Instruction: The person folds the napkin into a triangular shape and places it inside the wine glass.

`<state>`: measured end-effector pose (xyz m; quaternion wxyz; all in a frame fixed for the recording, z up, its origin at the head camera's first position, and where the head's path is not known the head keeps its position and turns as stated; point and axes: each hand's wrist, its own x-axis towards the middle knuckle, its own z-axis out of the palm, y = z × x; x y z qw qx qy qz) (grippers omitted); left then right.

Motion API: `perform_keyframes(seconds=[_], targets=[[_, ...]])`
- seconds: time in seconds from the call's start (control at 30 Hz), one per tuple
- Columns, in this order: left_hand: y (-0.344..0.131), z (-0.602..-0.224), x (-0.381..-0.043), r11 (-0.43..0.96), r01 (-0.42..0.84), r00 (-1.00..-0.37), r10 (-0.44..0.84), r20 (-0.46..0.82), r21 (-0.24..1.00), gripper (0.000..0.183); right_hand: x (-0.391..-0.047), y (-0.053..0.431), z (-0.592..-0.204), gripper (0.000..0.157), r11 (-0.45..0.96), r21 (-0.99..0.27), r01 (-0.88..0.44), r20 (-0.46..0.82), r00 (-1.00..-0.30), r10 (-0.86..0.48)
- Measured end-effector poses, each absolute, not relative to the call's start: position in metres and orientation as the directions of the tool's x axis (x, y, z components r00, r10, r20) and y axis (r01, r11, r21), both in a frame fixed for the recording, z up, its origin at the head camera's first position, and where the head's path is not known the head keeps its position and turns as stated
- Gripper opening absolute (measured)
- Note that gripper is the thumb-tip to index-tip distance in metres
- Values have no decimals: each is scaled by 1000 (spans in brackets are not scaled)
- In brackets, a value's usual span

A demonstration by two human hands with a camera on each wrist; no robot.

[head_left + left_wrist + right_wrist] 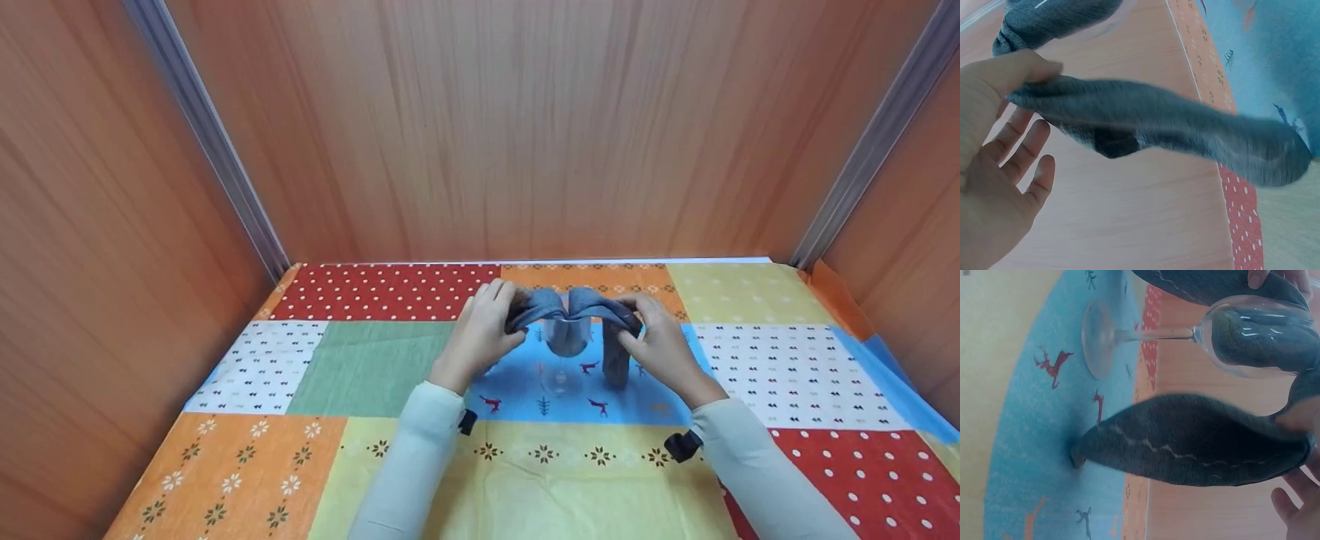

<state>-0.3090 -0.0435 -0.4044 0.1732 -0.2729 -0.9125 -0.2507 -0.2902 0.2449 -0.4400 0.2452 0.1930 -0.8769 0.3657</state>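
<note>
A clear wine glass [1157, 334] stands upright on the patterned tablecloth. The middle of a soft grey cloth [1264, 340] is tucked down inside its bowl, and both ends hang out over the rim, one to each side. With thumb and forefinger my left hand [487, 326] pinches the left part of the cloth [1145, 107]; the other fingers stand loosely apart below it. On the other side my right hand [664, 341] pinches the right part, whose end droops toward the table. A wavy light stitch line runs along that end in the right wrist view.
The patchwork tablecloth [375, 367] covers the table, with a blue reindeer square under the glass. Wood-grain panels [480, 135] rise at the back and both sides, joined by grey metal posts [214, 142].
</note>
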Motion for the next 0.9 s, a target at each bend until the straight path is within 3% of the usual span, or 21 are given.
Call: perform_keyframes(seconds=[0.23, 0.5, 0.9], targets=[[-52, -403, -305, 696, 595, -793, 424, 438, 402, 54, -284, 247, -433, 46, 646, -572, -505, 513, -835, -197], [-68, -399, -304, 668, 629, -770, 465, 438, 398, 44, -281, 261, -427, 44, 665, -527, -530, 519, -820, -242], [-94, -404, -303, 697, 579, -811, 443, 382, 423, 38, -272, 283, -432, 42, 721, -499, -481, 471, -849, -240]])
